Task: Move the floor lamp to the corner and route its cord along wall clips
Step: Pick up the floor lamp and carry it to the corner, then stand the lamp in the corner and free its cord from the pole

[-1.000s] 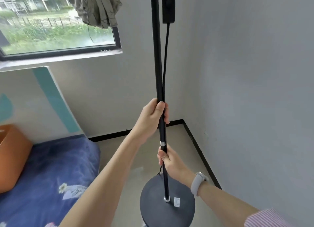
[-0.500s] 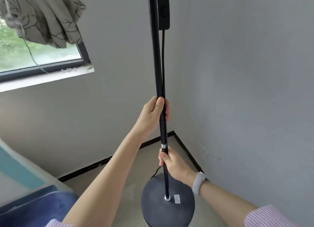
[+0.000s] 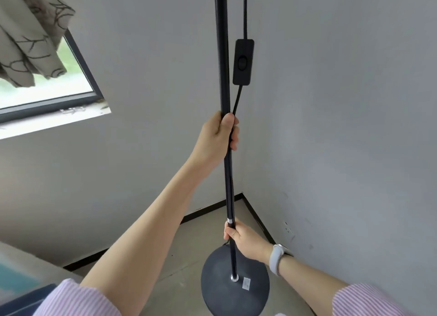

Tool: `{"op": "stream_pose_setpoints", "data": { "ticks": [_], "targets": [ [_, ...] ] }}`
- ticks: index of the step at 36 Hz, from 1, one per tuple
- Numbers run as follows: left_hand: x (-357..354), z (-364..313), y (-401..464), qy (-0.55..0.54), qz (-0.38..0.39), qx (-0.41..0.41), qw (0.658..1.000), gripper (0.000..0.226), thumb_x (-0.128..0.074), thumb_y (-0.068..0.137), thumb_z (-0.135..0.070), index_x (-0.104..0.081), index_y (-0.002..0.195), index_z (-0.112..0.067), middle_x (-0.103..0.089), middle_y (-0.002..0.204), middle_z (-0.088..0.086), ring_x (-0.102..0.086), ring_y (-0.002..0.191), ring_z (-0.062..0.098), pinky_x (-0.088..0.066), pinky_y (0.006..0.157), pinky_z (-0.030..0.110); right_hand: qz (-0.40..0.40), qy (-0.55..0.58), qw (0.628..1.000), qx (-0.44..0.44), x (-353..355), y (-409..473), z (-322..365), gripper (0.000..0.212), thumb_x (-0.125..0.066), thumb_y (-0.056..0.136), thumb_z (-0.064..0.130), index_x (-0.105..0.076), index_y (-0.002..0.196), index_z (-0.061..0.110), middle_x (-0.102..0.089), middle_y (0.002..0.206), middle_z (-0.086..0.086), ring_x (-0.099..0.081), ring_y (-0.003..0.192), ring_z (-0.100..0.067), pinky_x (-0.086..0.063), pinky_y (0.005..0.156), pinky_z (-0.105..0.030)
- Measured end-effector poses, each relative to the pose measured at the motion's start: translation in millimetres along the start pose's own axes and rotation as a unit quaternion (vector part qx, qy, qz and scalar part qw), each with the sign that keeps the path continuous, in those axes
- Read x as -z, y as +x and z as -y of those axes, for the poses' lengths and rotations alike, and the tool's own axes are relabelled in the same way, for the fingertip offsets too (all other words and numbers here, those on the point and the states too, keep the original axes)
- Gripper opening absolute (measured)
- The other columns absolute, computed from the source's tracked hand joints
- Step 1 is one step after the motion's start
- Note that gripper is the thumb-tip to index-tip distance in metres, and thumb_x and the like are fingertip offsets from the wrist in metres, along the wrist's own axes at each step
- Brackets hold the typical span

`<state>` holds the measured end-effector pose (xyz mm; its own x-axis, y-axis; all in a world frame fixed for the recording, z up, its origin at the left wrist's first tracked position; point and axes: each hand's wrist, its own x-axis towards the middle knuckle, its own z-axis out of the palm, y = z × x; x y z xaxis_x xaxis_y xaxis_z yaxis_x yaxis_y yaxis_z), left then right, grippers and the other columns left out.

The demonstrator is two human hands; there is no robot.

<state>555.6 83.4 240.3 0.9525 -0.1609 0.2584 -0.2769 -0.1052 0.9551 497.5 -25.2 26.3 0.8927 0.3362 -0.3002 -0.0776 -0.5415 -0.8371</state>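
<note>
- Black metal floor lamp pole (image 3: 224, 79) is upright, its round base (image 3: 234, 289) near the room corner (image 3: 242, 192) but not yet in it; can't tell if the base is lifted or on the concrete floor (image 3: 165, 256).
- Risk: heavy base low down, so a loose grip could let the pole swing and knock the right wall (image 3: 343, 126).
- Risk: cord (image 3: 237, 100) w/ inline switch (image 3: 243, 62) hangs slack beside the pole; prob. could snag, or get pinched under the base when set down.
- Risk: no wall clips in view, so routing can't be judged yet; outlet (image 3: 288, 228) sits low on the right wall.
- Left hand (image 3: 218, 138): fingers wrapped fully round pole and cord together, mid-height.
- Right hand (image 3: 246, 241): fingers closed round the pole just below the silver joint (image 3: 229, 220).
</note>
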Motion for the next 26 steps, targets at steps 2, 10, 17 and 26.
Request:
{"op": "stream_pose_setpoints", "data": {
  "ticks": [2,10,17,26],
  "targets": [
    [-0.7,2.6,-0.2,-0.005,0.000,-0.005,1.000,0.028,-0.027,0.100,-0.013,-0.043,0.077,-0.014,-0.045,0.064,0.001,-0.042,0.054,0.018,-0.040,0.061,0.033,0.015,-0.034,0.999,-0.004,8.4,1.4,2.1,0.021,-0.033,0.097,0.030,-0.046,0.086,0.018,-0.050,0.074,0.015,-0.046,0.070,-0.004,-0.036,0.069,-0.018],
    [-26.4,56.0,26.3,-0.023,0.086,0.019,0.996,0.029,-0.028,0.100,-0.009,-0.042,0.074,-0.012,-0.047,0.067,0.002,-0.050,0.055,0.011,-0.055,0.083,0.042,0.051,-0.086,0.993,-0.063,71.1,15.8,-8.5,0.027,-0.047,0.092,0.032,-0.056,0.106,0.011,-0.063,0.113,-0.010,-0.059,0.107,-0.025,-0.042,0.099,-0.038],
    [-43.0,100.5,47.9,0.067,0.136,0.059,0.987,0.031,-0.033,0.097,-0.014,-0.049,0.071,-0.016,-0.061,0.073,0.001,-0.069,0.077,0.008,-0.047,0.074,0.025,-0.091,-0.061,0.991,-0.072,155.5,34.0,-3.2,0.038,-0.038,0.096,0.020,-0.049,0.123,-0.006,-0.054,0.128,-0.024,-0.051,0.117,-0.035,-0.042,0.093,-0.038],
    [-34.8,149.7,35.3,0.163,0.138,0.125,0.969,0.021,-0.045,0.090,-0.016,-0.059,0.075,-0.013,-0.070,0.075,-0.009,-0.062,0.084,0.025,-0.044,0.066,0.011,-0.215,0.137,0.964,0.076,200.0,26.1,70.2,0.034,-0.044,0.094,0.034,-0.053,0.122,0.017,-0.061,0.122,-0.004,-0.061,0.106,-0.015,-0.049,0.095,-0.034]
  ]
}}
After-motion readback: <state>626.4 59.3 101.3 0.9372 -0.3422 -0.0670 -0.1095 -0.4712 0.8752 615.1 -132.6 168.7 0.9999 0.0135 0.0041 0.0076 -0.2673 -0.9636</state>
